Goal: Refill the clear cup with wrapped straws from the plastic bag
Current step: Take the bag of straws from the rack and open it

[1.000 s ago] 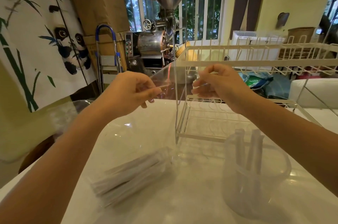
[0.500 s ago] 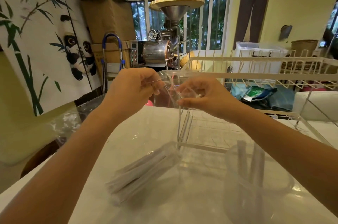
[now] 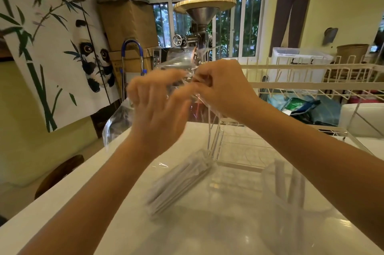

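So you're at the bag-opening step, not the filling step yet. Both hands are up in front of you working the mouth of the plastic bag. Your right hand has its grip pinched closed on the bag's top edge. Your left hand is blurred right beside it; the film runs across it, but I can't tell whether its fingers are actually clamped on the plastic or loose.

The bag hangs down from your hands to the worktop, and the wrapped straws lie in a bundle at the bottom of it, resting on the surface. The clear cup stands low on your right, near the bundle, with only a few straws upright inside, so the refill hasn't really started by the look of it.

Next move, I'd say: get the mouth properly open, then reach one hand down for a bunch of straws. That thin film will probably cling and collapse, so hold one side of the opening.
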